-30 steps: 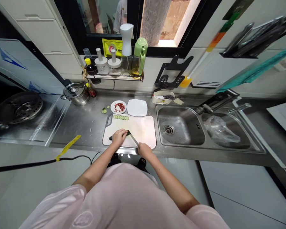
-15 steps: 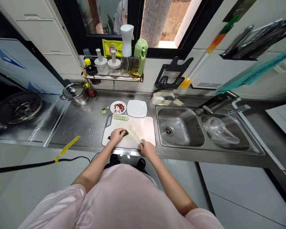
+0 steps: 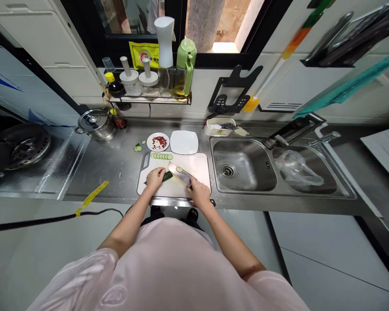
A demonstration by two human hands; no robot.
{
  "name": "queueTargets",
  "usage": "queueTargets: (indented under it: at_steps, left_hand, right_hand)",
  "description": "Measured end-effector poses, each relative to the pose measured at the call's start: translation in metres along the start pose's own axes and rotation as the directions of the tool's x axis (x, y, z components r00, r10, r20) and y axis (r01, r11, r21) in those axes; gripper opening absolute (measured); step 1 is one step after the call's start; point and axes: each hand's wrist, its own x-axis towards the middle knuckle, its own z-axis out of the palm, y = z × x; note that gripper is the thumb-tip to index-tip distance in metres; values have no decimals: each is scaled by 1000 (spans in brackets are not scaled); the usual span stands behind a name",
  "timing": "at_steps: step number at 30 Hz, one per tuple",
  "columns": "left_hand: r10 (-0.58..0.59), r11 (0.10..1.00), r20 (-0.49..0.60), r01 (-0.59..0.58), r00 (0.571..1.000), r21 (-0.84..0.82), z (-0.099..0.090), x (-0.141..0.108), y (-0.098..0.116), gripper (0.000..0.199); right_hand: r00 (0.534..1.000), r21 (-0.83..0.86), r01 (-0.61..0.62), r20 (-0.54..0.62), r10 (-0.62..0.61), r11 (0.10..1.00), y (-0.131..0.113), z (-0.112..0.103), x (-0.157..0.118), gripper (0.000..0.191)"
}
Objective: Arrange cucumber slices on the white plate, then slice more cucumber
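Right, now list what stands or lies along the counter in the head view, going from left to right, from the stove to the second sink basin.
Dark pan → lidded steel pot → loose green slices → round plate of red pieces → white square plate → white caddy → clear plastic bag.

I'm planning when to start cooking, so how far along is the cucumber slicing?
Looks done: a row of slices on the cutting board, red pieces on the round plate. In hand: the left hand holds the cucumber; the right hand holds the knife, one slice on its blade. Remaining: the uncut cucumber; the square plate is bare.
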Motion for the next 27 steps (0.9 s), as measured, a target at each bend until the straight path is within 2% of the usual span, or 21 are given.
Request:
queueTargets:
  at_steps: [3, 6, 8, 11, 14, 18, 23, 25, 27]
  left_hand:
    - [-4, 998, -108, -3, 994, -65, -3, 3, 2, 33]
    - [66, 993, -171, -81, 983, -82, -7, 7, 12, 33]
    - [156, 984, -138, -166, 978, -68, -8, 10, 22, 33]
    - [286, 958, 0, -286, 958, -20, -8, 15, 38, 34]
    - [332, 940, 110, -338, 937, 43, -4, 19, 49, 35]
    - [334, 936, 192, -348, 923, 44, 1, 23, 52, 27]
    - [332, 943, 209, -332, 920, -39, 3, 24, 56, 17]
    - [306, 952, 181, -299, 935, -64, 4, 26, 57, 12]
    - [208, 975, 128, -196, 970, -102, 6, 30, 54, 11]
  right_hand:
    - [1000, -27, 8, -19, -9, 1000, 2, 0, 0, 37]
    - [1000, -48, 18, -24, -19, 999, 3, 2, 0, 37]
    - [999, -55, 39, -33, -41, 998, 5, 4, 0, 39]
    - [996, -61, 73, -37, -75, 995, 7, 7, -1, 45]
    - [995, -73, 92, -27, -94, 993, 9, 10, -2, 48]
    - [995, -85, 90, -22, -92, 992, 12, 13, -3, 48]
    - [997, -77, 74, -17, -75, 994, 13, 15, -5, 47]
    - [998, -66, 52, -15, -53, 996, 13, 14, -5, 40]
    - [1000, -42, 12, -2, -12, 999, 15, 14, -5, 31]
